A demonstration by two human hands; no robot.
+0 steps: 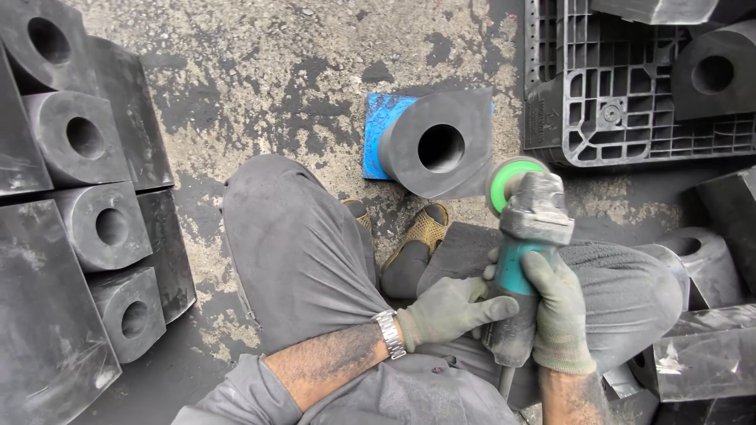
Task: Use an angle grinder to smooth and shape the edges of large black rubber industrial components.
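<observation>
1. Here, the right hand (561, 311), in a grey glove, has its fingers closed around the teal body of the angle grinder (524, 260) at the lower right of the frame.
2. The left hand (449, 311), gloved too, grips the same body from the side.
3. The grinder's green disc (504, 185) is just beside the black rubber block (441, 145) with a round hole, at the upper centre.
4. This block lies on a blue pad (382, 130) on the floor (276, 71).

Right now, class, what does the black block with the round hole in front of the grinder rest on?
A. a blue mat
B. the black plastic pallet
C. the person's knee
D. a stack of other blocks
A: the black block sits on a blue mat on the ground, beside the pallet, with the grinder near its edge.
</observation>
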